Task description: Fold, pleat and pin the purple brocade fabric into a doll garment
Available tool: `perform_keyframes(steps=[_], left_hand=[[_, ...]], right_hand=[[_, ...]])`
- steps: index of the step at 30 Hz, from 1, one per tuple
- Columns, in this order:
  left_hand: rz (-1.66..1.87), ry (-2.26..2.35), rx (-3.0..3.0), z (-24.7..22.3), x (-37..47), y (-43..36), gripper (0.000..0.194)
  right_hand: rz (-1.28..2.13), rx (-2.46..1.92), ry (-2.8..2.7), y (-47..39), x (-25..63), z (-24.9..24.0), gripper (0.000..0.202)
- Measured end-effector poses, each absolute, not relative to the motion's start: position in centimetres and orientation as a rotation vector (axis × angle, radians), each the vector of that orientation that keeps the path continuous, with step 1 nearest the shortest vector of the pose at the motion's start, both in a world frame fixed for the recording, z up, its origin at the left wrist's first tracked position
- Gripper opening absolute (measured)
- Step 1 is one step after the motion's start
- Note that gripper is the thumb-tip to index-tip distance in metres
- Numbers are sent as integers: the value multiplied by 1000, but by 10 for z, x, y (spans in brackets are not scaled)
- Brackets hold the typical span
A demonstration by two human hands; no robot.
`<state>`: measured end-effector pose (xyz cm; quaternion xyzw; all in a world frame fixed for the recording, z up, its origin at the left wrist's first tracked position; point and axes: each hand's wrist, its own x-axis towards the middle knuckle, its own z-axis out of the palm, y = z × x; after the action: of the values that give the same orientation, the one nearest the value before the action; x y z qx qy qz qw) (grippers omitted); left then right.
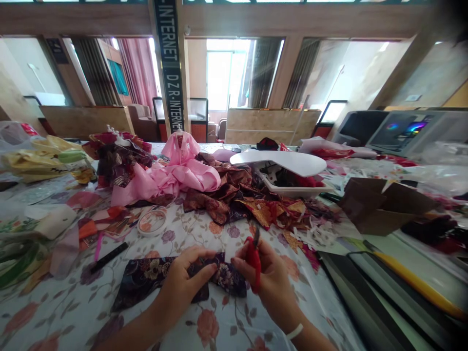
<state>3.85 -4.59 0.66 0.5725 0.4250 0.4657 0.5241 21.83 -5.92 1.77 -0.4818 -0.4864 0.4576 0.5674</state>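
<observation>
A dark purple fabric piece with a pale flower pattern lies on the tablecloth in front of me. My left hand rests over its middle, thumb and fingers closed on the cloth. Just to the right, my right hand grips small scissors with red handles, their dark tips pointing up and away from me. The thumb and forefinger of that hand come together near a small white scrap at the fabric's edge. Whether they pinch the scrap is hard to make out.
A clear tape roll and a black marker-like stick lie to the left. Behind are a pink doll-sized dress, crumpled brown satin and a white tray. A brown box stands right, above dark flat boards.
</observation>
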Motion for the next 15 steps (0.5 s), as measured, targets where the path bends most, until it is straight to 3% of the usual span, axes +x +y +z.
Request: perform_keyframes(steps=[10, 15], left_hand=[[1042, 1108, 1388, 5, 41, -45, 10], [1160, 1069, 1063, 17, 31, -38, 12]], right_hand=[[1113, -1112, -1343, -60, 210, -2, 29], [1239, -1067, -1244, -64, 208, 3, 26]])
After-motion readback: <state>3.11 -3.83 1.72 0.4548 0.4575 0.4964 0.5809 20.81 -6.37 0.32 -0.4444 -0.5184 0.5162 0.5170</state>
